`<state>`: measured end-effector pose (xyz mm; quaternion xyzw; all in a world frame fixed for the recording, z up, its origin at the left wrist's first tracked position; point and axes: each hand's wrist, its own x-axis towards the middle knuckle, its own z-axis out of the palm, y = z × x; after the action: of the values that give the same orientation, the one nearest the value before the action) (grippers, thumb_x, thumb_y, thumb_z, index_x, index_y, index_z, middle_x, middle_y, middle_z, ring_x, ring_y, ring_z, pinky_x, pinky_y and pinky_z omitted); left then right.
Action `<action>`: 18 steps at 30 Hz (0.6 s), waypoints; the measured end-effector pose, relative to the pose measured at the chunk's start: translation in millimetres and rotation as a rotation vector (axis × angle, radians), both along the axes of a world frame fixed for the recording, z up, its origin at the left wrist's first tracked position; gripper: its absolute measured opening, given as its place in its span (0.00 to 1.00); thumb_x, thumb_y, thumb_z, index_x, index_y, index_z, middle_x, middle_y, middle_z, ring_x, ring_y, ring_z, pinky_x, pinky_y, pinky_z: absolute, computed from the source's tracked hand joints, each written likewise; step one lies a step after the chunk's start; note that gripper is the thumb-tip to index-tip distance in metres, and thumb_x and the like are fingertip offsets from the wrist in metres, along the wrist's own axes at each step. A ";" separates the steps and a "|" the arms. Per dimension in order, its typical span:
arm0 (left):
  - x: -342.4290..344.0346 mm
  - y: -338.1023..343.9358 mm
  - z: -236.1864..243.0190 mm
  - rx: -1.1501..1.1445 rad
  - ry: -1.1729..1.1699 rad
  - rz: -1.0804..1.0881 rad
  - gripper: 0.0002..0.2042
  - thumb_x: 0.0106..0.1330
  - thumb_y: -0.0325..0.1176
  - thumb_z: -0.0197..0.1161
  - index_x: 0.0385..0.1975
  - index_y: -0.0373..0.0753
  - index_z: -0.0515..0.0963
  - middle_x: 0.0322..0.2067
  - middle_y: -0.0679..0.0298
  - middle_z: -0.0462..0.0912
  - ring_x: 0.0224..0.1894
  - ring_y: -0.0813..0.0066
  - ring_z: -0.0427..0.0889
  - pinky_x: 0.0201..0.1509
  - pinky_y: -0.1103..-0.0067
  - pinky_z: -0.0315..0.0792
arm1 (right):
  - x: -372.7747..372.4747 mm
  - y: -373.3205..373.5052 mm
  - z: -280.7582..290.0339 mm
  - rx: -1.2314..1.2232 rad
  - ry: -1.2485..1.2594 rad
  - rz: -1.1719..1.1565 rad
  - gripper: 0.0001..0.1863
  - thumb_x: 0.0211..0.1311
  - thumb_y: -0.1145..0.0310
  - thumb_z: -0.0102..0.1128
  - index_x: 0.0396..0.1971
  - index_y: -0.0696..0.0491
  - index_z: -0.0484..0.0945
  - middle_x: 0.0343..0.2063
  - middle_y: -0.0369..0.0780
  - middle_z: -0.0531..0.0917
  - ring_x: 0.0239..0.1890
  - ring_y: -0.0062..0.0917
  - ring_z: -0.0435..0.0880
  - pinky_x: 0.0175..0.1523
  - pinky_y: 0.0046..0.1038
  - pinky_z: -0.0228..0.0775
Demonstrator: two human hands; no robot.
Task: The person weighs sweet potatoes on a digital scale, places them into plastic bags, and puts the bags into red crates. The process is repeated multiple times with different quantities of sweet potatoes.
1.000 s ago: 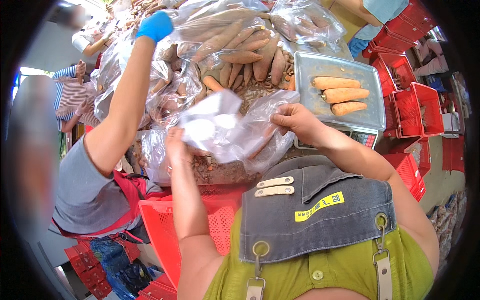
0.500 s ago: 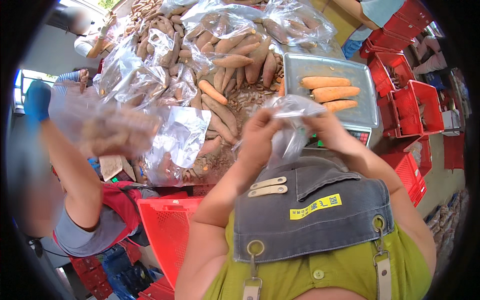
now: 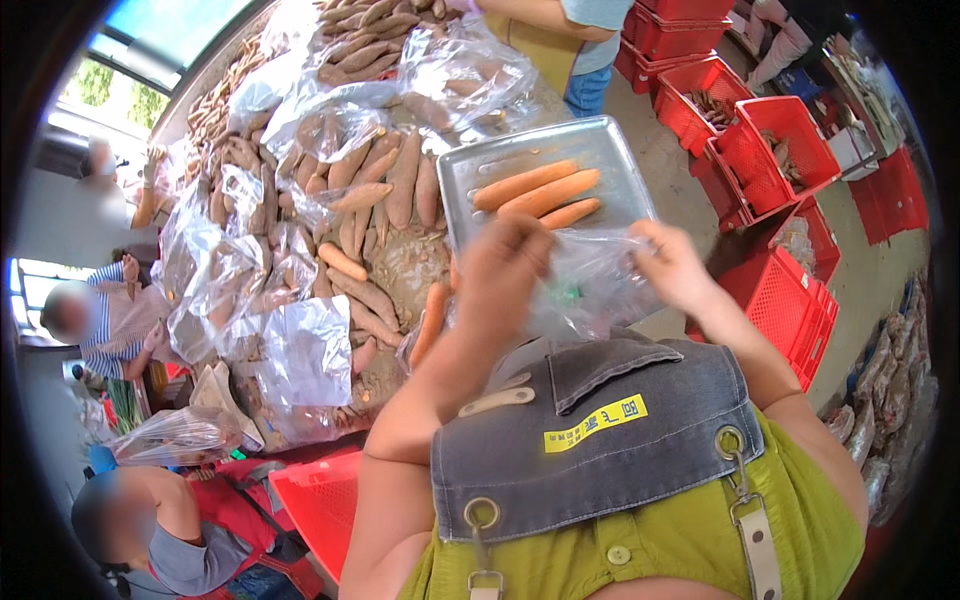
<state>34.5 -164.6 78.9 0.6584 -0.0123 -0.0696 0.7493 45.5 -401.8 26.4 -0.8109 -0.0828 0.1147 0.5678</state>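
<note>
A clear plastic bag [image 3: 592,275] is spread between my hands over the near part of a metal weighing tray [image 3: 465,170]. My right hand [image 3: 672,262] pinches the bag's right edge. At its left side is my left hand [image 3: 508,265], slightly blurred, with the fingers curled onto the film. Just beyond the bag, three carrots [image 3: 548,192] lie side by side on the tray. Another carrot [image 3: 430,322] rests left of my left wrist, partly hidden by my forearm. Farther left, an orange carrot [image 3: 342,262] lies against brown sweet potatoes [image 3: 365,300].
Sweet potatoes and clear bags [image 3: 240,265] cover the table to the left. Red crates [image 3: 775,310] stand on the right, and one red crate [image 3: 320,500] is below the table at left. A co-worker [image 3: 200,520] is at lower left; another person [image 3: 560,40] stands across the table.
The bag has gone from bunched to spread wide, with my hands farther apart. My view has turned and shifted right. The co-worker at left has lowered a filled bag.
</note>
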 end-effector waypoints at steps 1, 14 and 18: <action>27.0 8.8 -8.6 0.147 -0.059 0.120 0.05 0.64 0.29 0.58 0.37 0.37 0.73 0.20 0.68 0.75 0.23 0.85 0.72 0.26 0.87 0.65 | 4.9 -19.7 -5.5 0.086 0.000 -0.109 0.08 0.59 0.80 0.45 0.36 0.57 0.73 0.24 0.33 0.76 0.27 0.14 0.75 0.30 0.19 0.69; 145.2 -36.2 -116.2 1.608 -0.222 -0.466 0.46 0.46 0.54 0.66 0.66 0.41 0.55 0.58 0.44 0.64 0.64 0.49 0.59 0.66 0.58 0.52 | 37.3 -89.0 16.5 1.015 0.370 -0.317 0.21 0.54 0.75 0.47 0.51 0.58 0.71 0.39 0.45 0.79 0.37 0.32 0.80 0.47 0.33 0.71; 136.5 -18.1 -123.1 1.548 -0.099 -0.256 0.44 0.49 0.54 0.64 0.66 0.41 0.56 0.56 0.45 0.68 0.61 0.49 0.64 0.65 0.61 0.56 | 51.4 -74.5 -1.0 1.040 0.468 -0.325 0.24 0.52 0.73 0.47 0.53 0.57 0.69 0.44 0.44 0.79 0.39 0.32 0.80 0.47 0.34 0.70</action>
<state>171.0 -182.8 -44.2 0.9890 -0.0695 -0.1149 0.0621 96.9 -476.3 25.5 -0.3815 0.1245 0.1462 0.9042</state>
